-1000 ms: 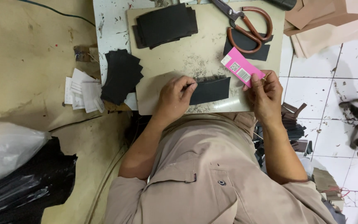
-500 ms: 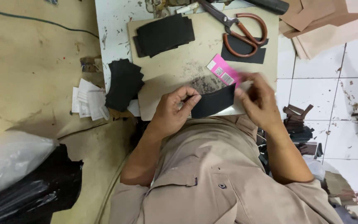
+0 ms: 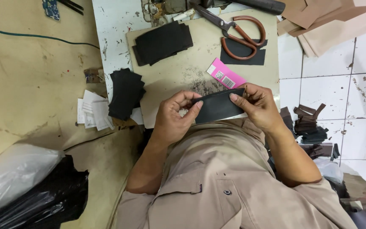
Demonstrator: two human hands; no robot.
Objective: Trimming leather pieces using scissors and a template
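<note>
Both of my hands hold one flat black rectangular piece (image 3: 217,107) just above my lap, at the near edge of a beige work board (image 3: 191,68). My left hand (image 3: 173,118) pinches its left end between thumb and fingers. My right hand (image 3: 257,106) grips its right end, index finger laid along the top edge. A pink card with a printed code (image 3: 225,74) lies on the board right behind the piece.
A stack of black pieces (image 3: 162,42) lies at the board's far left, another black stack (image 3: 125,92) hangs off its left side beside white paper slips (image 3: 93,113). Scissors with brown handles (image 3: 238,33) rest on a black sheet. Black scraps (image 3: 310,127) litter the tiled floor right; plastic bags (image 3: 22,191) lie lower left.
My hands lifted the black piece off the board toward me. My right hand let go of the pink card, which now lies on the board.
</note>
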